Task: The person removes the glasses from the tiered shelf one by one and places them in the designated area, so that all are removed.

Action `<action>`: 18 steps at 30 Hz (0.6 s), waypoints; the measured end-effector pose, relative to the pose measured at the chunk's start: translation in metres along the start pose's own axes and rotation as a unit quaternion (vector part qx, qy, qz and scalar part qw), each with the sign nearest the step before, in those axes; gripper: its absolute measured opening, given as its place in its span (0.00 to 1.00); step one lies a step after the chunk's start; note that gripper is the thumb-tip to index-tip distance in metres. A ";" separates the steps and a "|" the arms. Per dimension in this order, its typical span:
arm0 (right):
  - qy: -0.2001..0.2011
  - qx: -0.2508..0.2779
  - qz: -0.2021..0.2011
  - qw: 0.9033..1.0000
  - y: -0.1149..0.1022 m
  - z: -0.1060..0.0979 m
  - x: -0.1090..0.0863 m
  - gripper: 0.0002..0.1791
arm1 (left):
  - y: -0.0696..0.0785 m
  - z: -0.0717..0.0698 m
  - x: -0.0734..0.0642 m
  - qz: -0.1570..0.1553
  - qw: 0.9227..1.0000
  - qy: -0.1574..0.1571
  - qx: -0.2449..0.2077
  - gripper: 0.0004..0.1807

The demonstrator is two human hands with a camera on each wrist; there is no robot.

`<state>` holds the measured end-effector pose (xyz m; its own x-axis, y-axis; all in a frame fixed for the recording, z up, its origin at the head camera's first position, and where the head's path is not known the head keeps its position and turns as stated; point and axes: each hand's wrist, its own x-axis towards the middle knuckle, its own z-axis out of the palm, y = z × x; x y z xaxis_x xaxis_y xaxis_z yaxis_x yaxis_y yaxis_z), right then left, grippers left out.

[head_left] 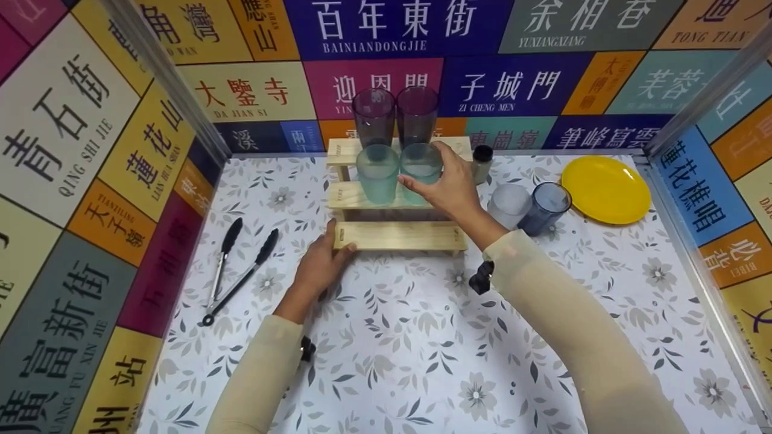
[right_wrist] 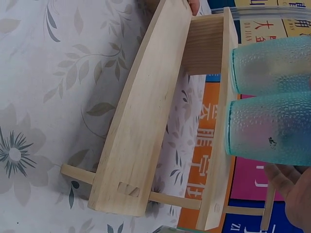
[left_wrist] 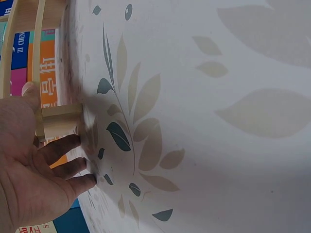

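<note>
A three-step wooden rack (head_left: 401, 235) stands in the middle of the table. My left hand (head_left: 316, 268) grips the left end of its lowest step, the thumb on the step in the left wrist view. On the middle step are two textured teal cups, side by side. My right hand (head_left: 456, 187) holds the right teal cup (head_left: 420, 158) between thumb and fingers; the left teal cup (head_left: 377, 172) stands close beside it. Two dark purple glasses, a left glass (head_left: 374, 117) and a right glass (head_left: 417, 117), stand behind on the top step.
Right of the rack are a small black-capped jar (head_left: 482, 164), a frosted clear cup (head_left: 508, 204), a blue-grey glass (head_left: 546, 208) and a yellow plate (head_left: 606, 190). Black-tipped tongs (head_left: 240, 280) lie spread at left. Printed panels (head_left: 374, 36) wall in the back and sides.
</note>
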<state>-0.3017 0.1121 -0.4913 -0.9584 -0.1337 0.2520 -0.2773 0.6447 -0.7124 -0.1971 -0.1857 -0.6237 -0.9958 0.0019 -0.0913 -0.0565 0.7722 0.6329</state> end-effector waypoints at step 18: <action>0.034 0.026 -0.016 0.999 0.005 -0.012 0.000 0.50 | 0.001 -0.001 0.000 0.006 1.000 0.001 0.006 0.49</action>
<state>-0.3018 0.1242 -0.4869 -0.9428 -0.1012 0.3177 -0.3124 0.6014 -0.7354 -0.1971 -0.1856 -0.6220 -0.9965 0.0101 -0.0828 -0.0440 0.7793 0.6251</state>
